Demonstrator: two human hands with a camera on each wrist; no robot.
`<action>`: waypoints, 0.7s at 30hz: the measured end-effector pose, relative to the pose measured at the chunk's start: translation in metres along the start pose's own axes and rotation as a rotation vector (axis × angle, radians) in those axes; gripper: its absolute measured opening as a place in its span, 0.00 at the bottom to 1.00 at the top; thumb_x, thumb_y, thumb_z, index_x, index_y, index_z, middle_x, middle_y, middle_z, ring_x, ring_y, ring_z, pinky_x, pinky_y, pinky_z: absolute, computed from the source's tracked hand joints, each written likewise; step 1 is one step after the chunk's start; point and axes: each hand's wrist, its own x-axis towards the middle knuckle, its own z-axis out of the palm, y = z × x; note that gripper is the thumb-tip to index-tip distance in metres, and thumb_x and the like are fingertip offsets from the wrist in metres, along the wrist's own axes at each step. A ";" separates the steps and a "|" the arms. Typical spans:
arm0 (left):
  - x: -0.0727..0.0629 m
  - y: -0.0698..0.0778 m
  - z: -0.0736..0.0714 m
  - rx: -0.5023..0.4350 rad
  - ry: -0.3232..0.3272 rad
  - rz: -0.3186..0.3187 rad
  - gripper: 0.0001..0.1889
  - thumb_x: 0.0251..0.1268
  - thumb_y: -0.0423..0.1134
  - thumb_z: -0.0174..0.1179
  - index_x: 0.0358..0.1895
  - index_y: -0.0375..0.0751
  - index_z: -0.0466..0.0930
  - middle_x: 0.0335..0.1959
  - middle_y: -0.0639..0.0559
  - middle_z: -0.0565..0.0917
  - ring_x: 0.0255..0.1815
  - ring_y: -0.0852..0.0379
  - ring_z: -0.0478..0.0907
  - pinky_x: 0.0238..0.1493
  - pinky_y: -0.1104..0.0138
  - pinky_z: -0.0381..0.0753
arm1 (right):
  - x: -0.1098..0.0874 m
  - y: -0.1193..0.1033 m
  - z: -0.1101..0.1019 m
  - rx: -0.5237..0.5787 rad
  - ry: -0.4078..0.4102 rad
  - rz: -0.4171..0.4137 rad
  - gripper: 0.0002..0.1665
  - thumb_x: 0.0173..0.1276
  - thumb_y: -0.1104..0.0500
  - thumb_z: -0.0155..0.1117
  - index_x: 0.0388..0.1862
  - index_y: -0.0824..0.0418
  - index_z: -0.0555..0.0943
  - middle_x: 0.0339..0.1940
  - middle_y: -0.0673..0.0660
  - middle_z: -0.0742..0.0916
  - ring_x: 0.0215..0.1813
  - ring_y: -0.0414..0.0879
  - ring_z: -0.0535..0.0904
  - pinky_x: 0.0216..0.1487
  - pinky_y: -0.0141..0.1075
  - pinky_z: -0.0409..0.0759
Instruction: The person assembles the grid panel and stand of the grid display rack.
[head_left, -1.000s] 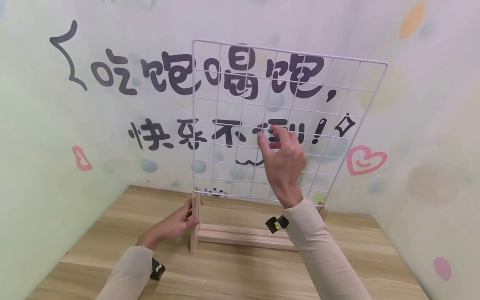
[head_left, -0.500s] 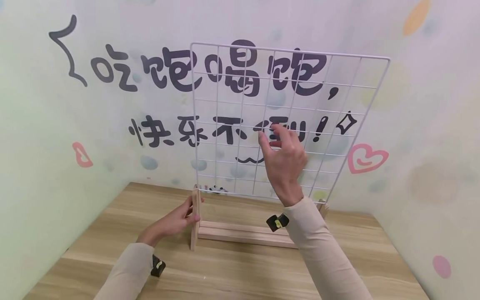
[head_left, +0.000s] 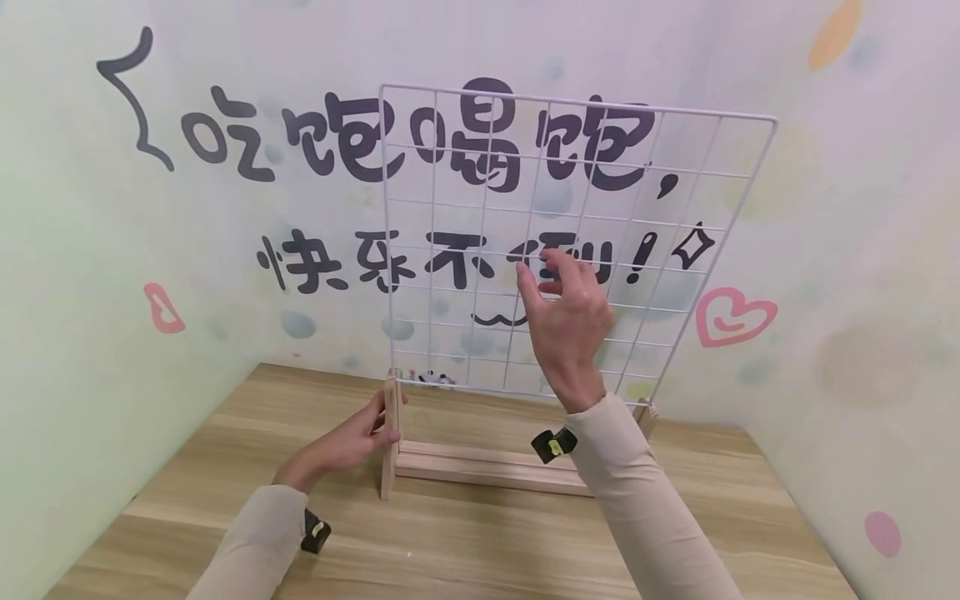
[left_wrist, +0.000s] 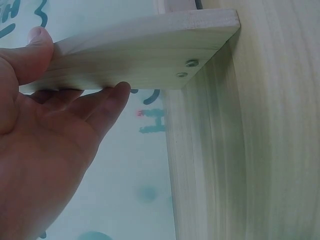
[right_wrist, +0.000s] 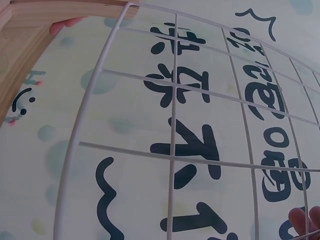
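Left fingers (left_wrist: 107,107) pinch a pale wooden stand (head_left: 495,477); right fingers (head_left: 570,273) hold a white square-meshed wire grid (head_left: 482,252)

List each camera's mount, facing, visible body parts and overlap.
Head: head-worn, facing forward and down at a white wire grid panel and pale wooden stand; left hand, right hand and beige sleeves show.
Left wrist: wrist-worn, facing the stand's flat upright; left hand shows.
Right wrist: wrist-worn, facing the grid panel and black wall lettering; right fingertips show lower right, left fingertips upper left.
Shared by head and right wrist: the grid panel.
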 end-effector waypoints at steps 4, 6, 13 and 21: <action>0.000 -0.001 0.000 -0.008 0.004 -0.001 0.40 0.76 0.32 0.51 0.78 0.32 0.33 0.77 0.28 0.49 0.75 0.24 0.47 0.71 0.39 0.55 | -0.001 0.002 0.001 -0.001 0.001 0.005 0.19 0.66 0.48 0.70 0.46 0.61 0.85 0.40 0.61 0.88 0.33 0.50 0.89 0.27 0.44 0.76; 0.000 -0.001 0.000 -0.009 0.005 -0.002 0.40 0.76 0.31 0.50 0.78 0.32 0.33 0.77 0.28 0.49 0.75 0.24 0.47 0.71 0.39 0.55 | -0.002 0.002 0.001 -0.004 0.003 0.008 0.19 0.66 0.48 0.70 0.47 0.61 0.85 0.41 0.61 0.88 0.33 0.50 0.89 0.27 0.44 0.76; 0.001 -0.001 0.001 -0.023 0.002 0.002 0.37 0.75 0.31 0.50 0.77 0.30 0.37 0.77 0.27 0.48 0.75 0.24 0.47 0.71 0.40 0.55 | -0.005 0.004 0.003 -0.005 0.001 0.005 0.20 0.65 0.48 0.71 0.46 0.62 0.85 0.41 0.61 0.88 0.32 0.50 0.89 0.27 0.44 0.77; 0.002 -0.002 0.001 -0.026 -0.004 0.015 0.37 0.76 0.33 0.50 0.77 0.28 0.38 0.77 0.26 0.47 0.74 0.23 0.47 0.70 0.39 0.56 | -0.012 0.008 0.004 0.017 -0.003 0.019 0.18 0.66 0.50 0.69 0.46 0.62 0.85 0.41 0.62 0.88 0.33 0.51 0.89 0.30 0.45 0.78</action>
